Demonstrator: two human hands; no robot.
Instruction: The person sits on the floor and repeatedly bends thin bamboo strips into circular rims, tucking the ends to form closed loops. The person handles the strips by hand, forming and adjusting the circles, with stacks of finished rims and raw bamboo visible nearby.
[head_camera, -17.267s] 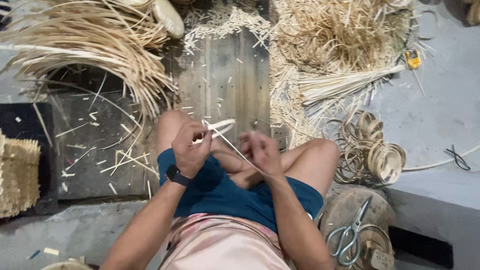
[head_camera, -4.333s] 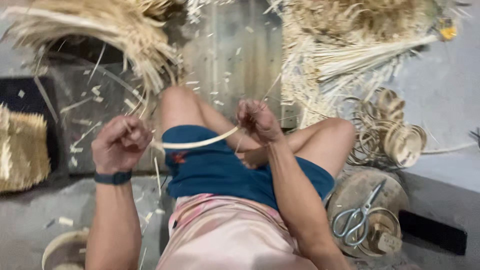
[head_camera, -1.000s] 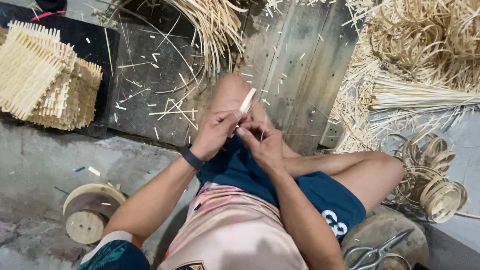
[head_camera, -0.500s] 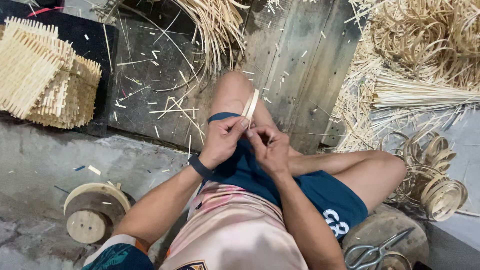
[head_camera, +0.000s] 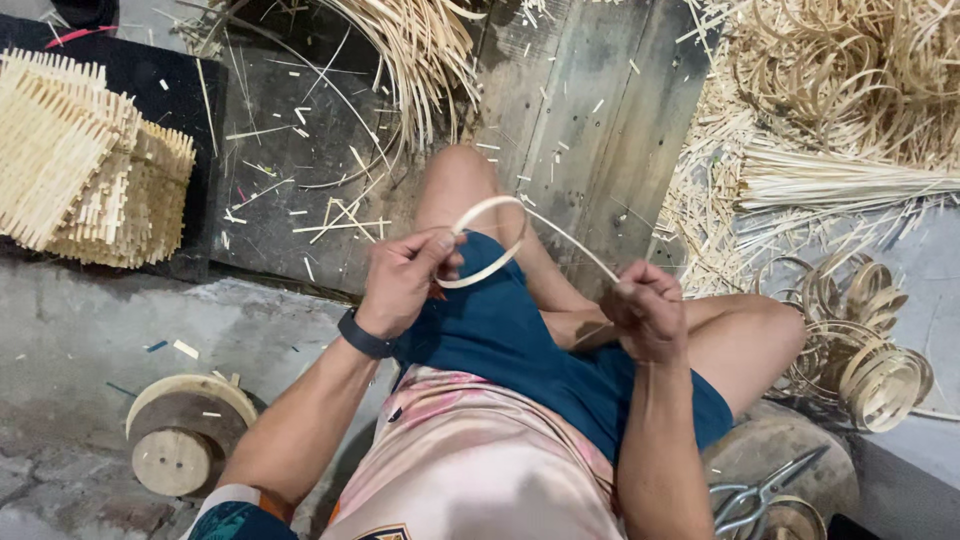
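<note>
While stacked woven mats (head_camera: 85, 165) lie at far left and a round wooden form (head_camera: 180, 440) rests on the floor, a thin bamboo strip (head_camera: 500, 250) is bent into a partial loop above the lap. One end is pinched in the closed fingers of the left hand (head_camera: 400, 285); the tail is gripped by the right hand (head_camera: 650, 315), also closed. The loop is judged unclosed, ends not yet joined. Finished rings (head_camera: 870, 350) are piled at right, scissors (head_camera: 765, 490) below them.
</note>
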